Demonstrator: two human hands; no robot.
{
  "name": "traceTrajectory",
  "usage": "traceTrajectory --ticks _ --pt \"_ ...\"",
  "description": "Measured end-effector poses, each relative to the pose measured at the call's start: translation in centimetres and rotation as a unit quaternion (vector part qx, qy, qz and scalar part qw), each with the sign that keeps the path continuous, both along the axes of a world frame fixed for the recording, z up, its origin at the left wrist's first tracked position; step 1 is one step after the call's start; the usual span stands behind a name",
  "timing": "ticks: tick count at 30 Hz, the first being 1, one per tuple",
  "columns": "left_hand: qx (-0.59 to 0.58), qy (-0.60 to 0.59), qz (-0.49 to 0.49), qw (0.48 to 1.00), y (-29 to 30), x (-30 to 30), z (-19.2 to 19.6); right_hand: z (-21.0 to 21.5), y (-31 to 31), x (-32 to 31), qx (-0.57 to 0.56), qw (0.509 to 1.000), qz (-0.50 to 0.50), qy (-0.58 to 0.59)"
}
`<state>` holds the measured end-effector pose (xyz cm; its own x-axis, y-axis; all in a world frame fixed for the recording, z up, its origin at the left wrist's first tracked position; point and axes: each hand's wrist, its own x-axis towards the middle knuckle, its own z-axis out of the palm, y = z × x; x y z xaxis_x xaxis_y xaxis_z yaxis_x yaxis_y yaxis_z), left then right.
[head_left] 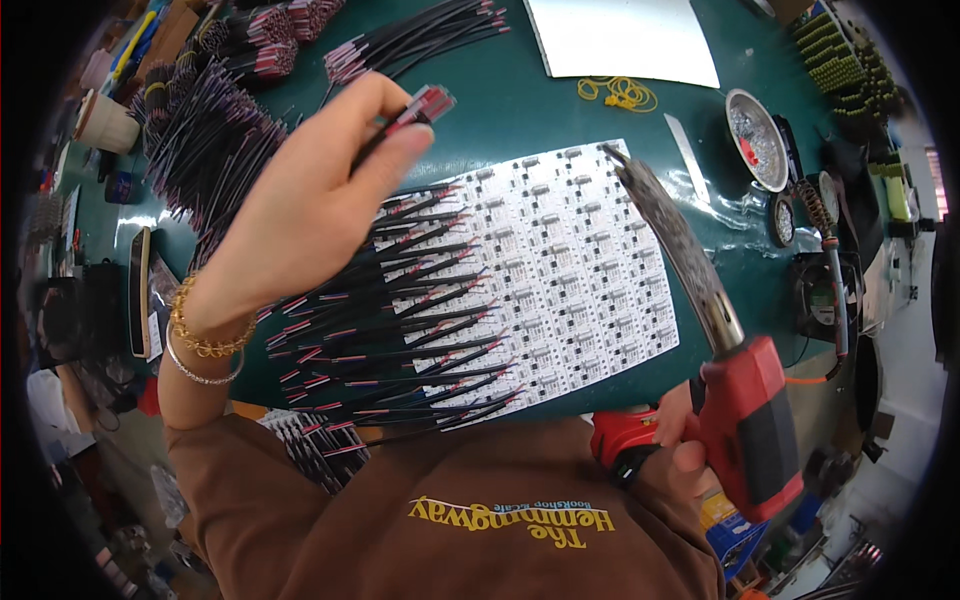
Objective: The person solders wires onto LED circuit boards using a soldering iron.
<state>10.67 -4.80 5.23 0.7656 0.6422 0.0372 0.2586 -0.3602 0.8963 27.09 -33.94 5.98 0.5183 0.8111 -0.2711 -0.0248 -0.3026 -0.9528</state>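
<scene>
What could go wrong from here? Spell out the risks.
The soldering gun in the right hand has its tip near the white circuit-board sheet; if hot, it might scorch parts.

The left hand holds short wires above crowded black leads; dropped ones could get mixed in.

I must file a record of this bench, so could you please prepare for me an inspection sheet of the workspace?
Surface: dark green tabletop, glossy.
Job's things: white circuit-board sheet, black wires lying over its left part; red-and-black soldering gun, tip over the sheet's upper right corner, contact unclear.
Clutter: yellow rubber bands, metal dish, phone.
Hands: left hand pinches a small wire bundle; right hand holds the soldering gun.
Cables: orange cord at right.
Surroundings: blue bin, lower right.
</scene>
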Motion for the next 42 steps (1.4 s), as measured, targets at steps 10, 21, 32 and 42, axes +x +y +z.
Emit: traceTrajectory --ticks 10,21,32,42 --pt "-0.158 0.096 -0.03 0.982 0.4 1.3 -4.9 -5.6 5.0 -2.1 0.14 0.984 -0.098 -0.043" --pt "0.026 0.12 -0.052 0.991 0.2 3.0 -7.0 -6.5 4.3 -1.8 0.071 0.992 -0.104 -0.006" --pt "0.135 0.123 -0.016 0.983 -0.4 3.0 -7.5 -6.6 4.0 -2.2 0.061 0.99 -0.126 0.003" --pt "0.156 0.131 -0.019 0.979 -0.3 2.9 -7.5 -7.7 2.1 -1.0 0.049 0.989 -0.052 -0.131"
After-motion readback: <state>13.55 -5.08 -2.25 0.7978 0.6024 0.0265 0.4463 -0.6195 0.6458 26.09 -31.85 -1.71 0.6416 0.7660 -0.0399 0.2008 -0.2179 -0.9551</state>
